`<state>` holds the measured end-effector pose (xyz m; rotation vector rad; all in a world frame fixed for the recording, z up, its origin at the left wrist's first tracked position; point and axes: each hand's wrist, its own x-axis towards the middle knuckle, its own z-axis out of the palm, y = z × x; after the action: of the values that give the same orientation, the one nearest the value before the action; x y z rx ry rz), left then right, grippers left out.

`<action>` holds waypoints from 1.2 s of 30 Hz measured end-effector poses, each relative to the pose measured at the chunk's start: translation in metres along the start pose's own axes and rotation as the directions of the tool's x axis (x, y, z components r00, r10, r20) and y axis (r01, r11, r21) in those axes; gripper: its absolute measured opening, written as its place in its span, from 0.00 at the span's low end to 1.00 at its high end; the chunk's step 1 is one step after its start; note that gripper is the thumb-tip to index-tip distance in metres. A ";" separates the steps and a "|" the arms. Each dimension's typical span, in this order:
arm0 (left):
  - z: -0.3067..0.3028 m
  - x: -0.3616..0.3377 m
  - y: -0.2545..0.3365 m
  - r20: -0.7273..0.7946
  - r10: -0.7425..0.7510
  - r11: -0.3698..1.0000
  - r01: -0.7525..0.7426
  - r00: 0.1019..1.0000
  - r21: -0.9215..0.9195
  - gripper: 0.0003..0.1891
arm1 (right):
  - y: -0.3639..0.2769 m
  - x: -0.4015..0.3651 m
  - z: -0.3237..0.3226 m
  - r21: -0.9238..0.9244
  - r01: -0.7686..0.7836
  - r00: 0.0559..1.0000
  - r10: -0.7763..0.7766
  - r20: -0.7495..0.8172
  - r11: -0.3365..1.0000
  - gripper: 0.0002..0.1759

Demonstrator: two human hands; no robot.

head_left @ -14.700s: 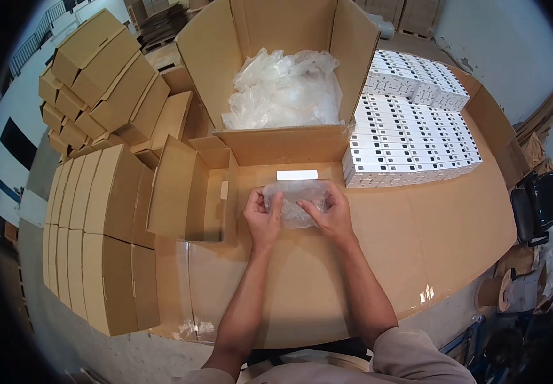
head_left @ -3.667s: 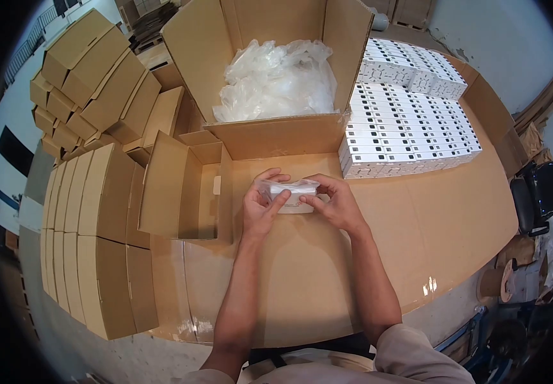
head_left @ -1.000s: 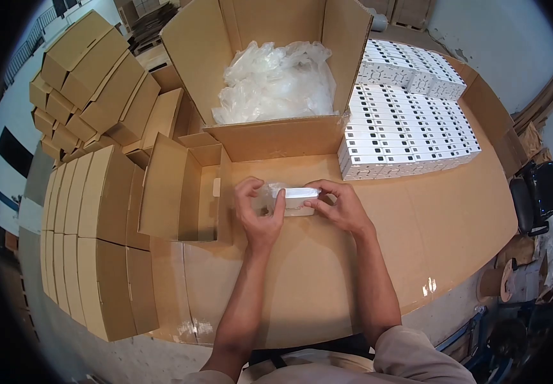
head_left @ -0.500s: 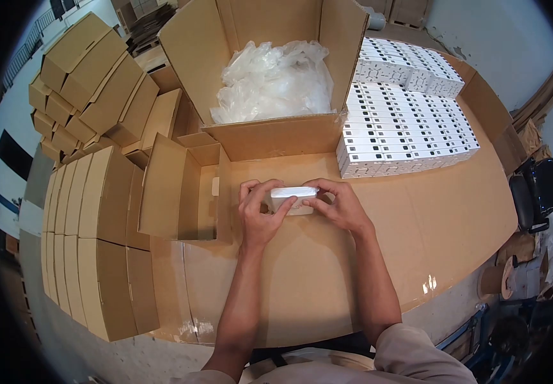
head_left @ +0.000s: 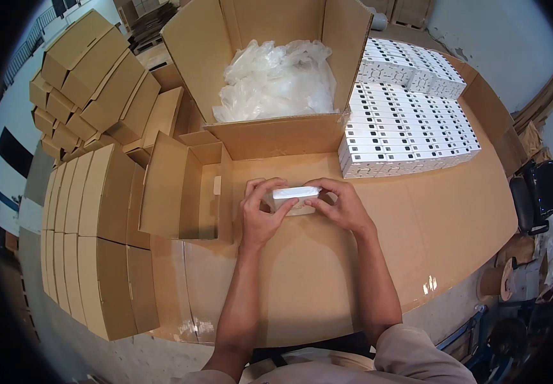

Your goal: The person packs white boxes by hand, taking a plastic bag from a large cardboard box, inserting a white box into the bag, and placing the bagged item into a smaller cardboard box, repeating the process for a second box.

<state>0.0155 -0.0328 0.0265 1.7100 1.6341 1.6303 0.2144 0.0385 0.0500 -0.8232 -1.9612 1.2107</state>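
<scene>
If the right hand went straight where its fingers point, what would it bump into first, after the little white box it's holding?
Probably the left hand. The right hand's fingers point across the little white box towards it, though depth is hard to judge.

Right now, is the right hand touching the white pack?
Touching. The head view shows the thumb of the right hand against the front of the white pack, near its right end.
</scene>
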 end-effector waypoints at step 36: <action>-0.031 -0.106 0.030 0.036 -0.254 0.954 0.245 0.966 0.175 0.44 | 0.014 0.005 0.021 0.150 0.116 0.953 -0.068 -0.296 0.982 0.21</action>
<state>0.0346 -0.1440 0.0063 1.5325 1.9185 1.3465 0.1969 0.0381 0.0311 -0.7664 -1.6208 1.1125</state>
